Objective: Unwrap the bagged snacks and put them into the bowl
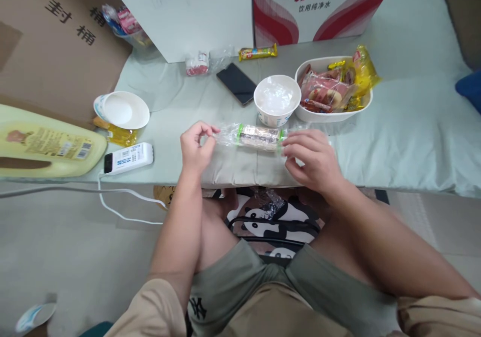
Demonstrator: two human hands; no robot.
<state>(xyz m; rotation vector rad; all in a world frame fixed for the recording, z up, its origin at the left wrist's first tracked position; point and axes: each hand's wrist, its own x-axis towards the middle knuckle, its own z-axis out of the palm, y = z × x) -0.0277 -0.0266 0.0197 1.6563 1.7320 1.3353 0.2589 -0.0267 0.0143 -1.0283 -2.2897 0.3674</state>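
Observation:
Between my hands, just above the bed-like surface's front edge, a wrapped snack roll (pixel 260 137) in clear plastic with green bands is stretched out lengthwise. My left hand (pixel 197 145) pinches the twisted left end of its wrapper between thumb and fingers. At the right end, my right hand (pixel 310 156) has its fingers closed on the wrapper; the fingertips partly hide that end. Right behind the roll stands a white paper bowl (pixel 277 116) with clear plastic inside. Beside it an oval white tub (pixel 332 115) holds several packaged snacks.
A dark phone (pixel 236 83), a yellow snack stick (pixel 257 52) and a small wrapped item (pixel 197 63) lie farther back, before a white-and-red carton (pixel 319 11). Leftward are another paper bowl (pixel 130 110), a white corded device (pixel 129 158) and a yellow jug (pixel 48 141). A panda-patterned bag (pixel 278 222) sits below.

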